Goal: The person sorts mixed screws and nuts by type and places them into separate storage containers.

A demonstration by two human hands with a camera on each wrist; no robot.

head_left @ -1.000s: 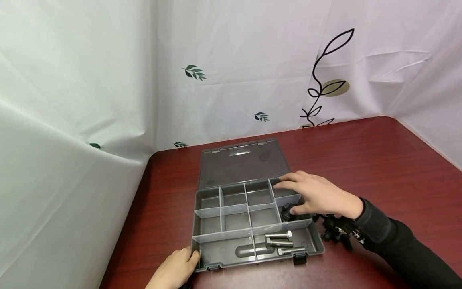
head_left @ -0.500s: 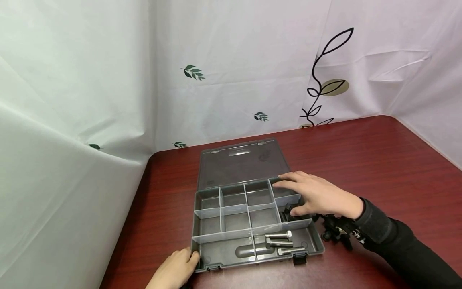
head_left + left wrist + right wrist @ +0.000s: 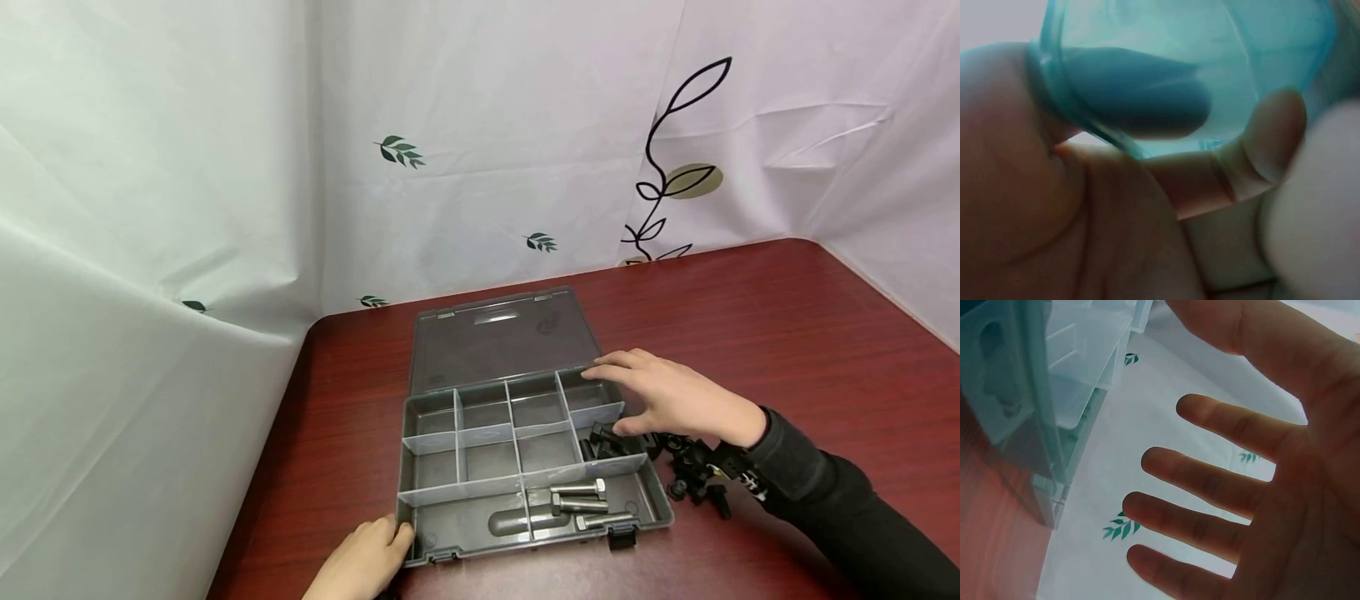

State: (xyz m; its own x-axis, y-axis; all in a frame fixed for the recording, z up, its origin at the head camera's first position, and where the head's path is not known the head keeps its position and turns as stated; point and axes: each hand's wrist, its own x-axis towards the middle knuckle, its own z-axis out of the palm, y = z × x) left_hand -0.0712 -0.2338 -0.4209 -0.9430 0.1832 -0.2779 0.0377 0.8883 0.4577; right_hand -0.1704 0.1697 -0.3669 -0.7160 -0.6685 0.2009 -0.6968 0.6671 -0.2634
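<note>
A translucent grey compartment box [image 3: 465, 521] lies open on the table. My left hand [image 3: 363, 554] grips its near left corner; in the left wrist view the thumb [image 3: 1141, 94] shows through the clear wall, with other fingers curled outside it. My right hand [image 3: 675, 400] hovers with spread fingers over the box's right edge, and its palm [image 3: 1310, 506] holds nothing in the right wrist view. Below the thumb, black bolts [image 3: 611, 442] lie in the middle right compartment. Several silver hex bolts [image 3: 579, 505] lie in the front right section.
Beside the box's right wall, a loose heap of black bolts and nuts [image 3: 693, 471] lies on the red-brown table [image 3: 787, 333], partly under the right wrist. The lid [image 3: 502, 342] is folded back flat behind the box. A white curtain [image 3: 487, 125] rises behind the table.
The right hand has drawn slightly right and up, uncovering more of the black bolts, which have settled in the middle right compartment. The left hand stays at its corner.
</note>
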